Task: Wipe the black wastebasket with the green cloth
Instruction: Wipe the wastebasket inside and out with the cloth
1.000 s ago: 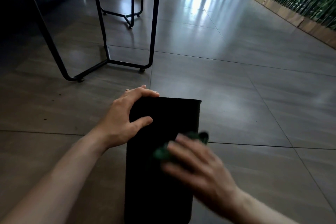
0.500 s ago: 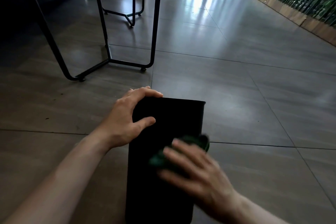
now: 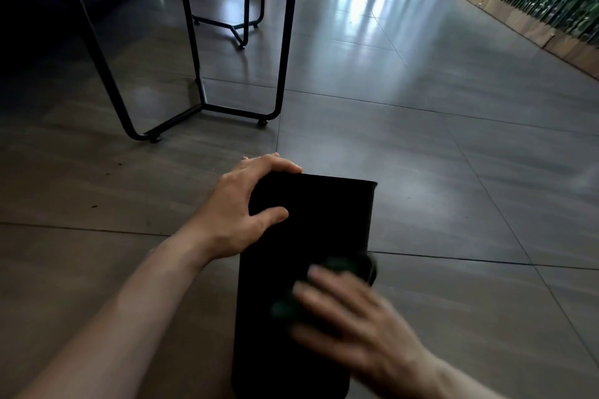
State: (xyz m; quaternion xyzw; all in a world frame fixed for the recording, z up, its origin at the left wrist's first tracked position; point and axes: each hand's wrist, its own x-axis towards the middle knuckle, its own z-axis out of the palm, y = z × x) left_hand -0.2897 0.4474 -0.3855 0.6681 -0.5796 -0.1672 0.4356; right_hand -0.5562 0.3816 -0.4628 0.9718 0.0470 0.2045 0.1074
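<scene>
The left hand [image 3: 241,207] is clamped on the far-left corner of the black wastebasket [image 3: 308,269], fingers hooked over the far end and the thumb pressed flat on the upward-facing side; from this grip the wastebasket lies toward the wearer and slightly to the right, laid on its side on the tiled floor [image 3: 453,188], its long axis running from the far rim back to the near end at the bottom of the view; the metal table frame [image 3: 201,42] stands well beyond this hand, apart from the wastebasket. Further right, the green cloth [image 3: 340,266] is pressed onto the same upward face under the spread fingers of the right hand [image 3: 353,314], which is flattened over the cloth rather than clenched round it; the cloth sits at the right edge of the face, about midway along it; the unwiped stretch is judged to lie beyond this hand, toward the rim, and nearer, toward the base; the right hand is the nearer to both, so strokes along the long axis are called for.

Against half a second ago, the right hand and cloth are seen slightly nearer the wearer and more blurred; the left grip is unchanged; the view has tilted a little.
</scene>
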